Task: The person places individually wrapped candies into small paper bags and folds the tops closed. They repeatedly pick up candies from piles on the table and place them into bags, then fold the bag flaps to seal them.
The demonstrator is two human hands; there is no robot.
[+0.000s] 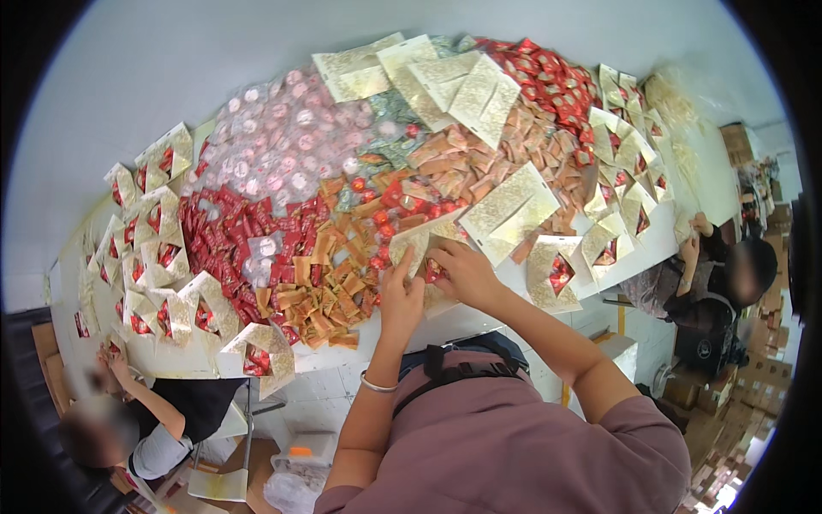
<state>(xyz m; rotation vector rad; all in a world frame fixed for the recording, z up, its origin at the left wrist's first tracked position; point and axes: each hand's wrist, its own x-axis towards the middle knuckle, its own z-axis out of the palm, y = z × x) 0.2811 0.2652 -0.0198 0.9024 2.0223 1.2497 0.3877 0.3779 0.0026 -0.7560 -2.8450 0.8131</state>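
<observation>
In front of me at the table's near edge lies a cream and gold patterned paper carton [412,241] with an opening in its middle. My left hand [401,299] is on its left part, index finger stretched along the panel; whether it grips the carton is hidden. At the opening, my right hand [469,273] holds a small red-wrapped packet [435,270] between its fingertips. A flat carton [509,212] of the same pattern lies just beyond my right hand. Close to my left hand are orange-brown packets [331,295] and round red foil-wrapped balls [384,231].
Heaps of dark red sachets [225,238], clear pink-and-white packets [289,135], tan packets [507,148] and red packets [546,77] cover the table [443,331]. Filled cartons stand left [154,257] and right [616,173]. People work at the left end [154,430] and right end [681,276].
</observation>
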